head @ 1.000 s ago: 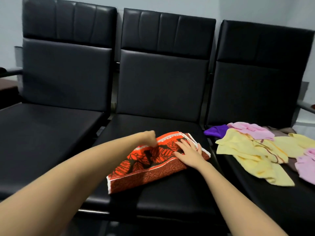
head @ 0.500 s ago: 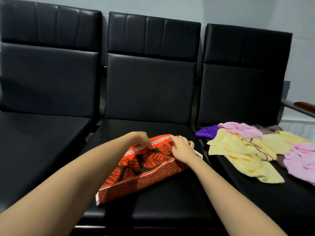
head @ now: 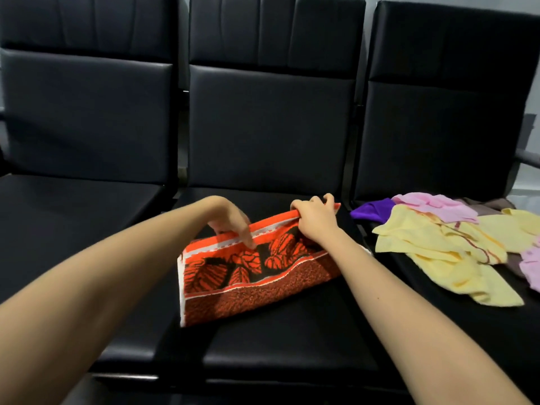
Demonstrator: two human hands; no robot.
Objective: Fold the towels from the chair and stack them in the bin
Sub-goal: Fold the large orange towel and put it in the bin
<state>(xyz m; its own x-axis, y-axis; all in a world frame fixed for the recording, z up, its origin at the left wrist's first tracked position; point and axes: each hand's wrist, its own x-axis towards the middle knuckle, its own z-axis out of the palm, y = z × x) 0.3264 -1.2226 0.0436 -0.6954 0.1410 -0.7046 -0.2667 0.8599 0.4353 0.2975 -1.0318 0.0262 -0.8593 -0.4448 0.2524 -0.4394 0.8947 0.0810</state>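
Head view: three black padded chairs (head: 263, 127) with smooth, leather-like upholstery stood side by side.
Orange towel (head: 257, 276): a nubby terry rectangle with a leaf print and white-trimmed bands lay folded lengthwise on the middle seat (head: 277, 346), its far edge raised.
Left hand (head: 230, 220): fingers bent downward and pinched the towel's raised, white-banded edge.
Right hand (head: 314, 217): fingers curled over the same edge nearer its right end and gripped it.
Loose pile: soft, crumpled yellow towels (head: 432, 247), a pink towel (head: 438, 206) and a purple cloth (head: 368, 213) lay on the right seat (head: 467, 331), apart from the orange one.
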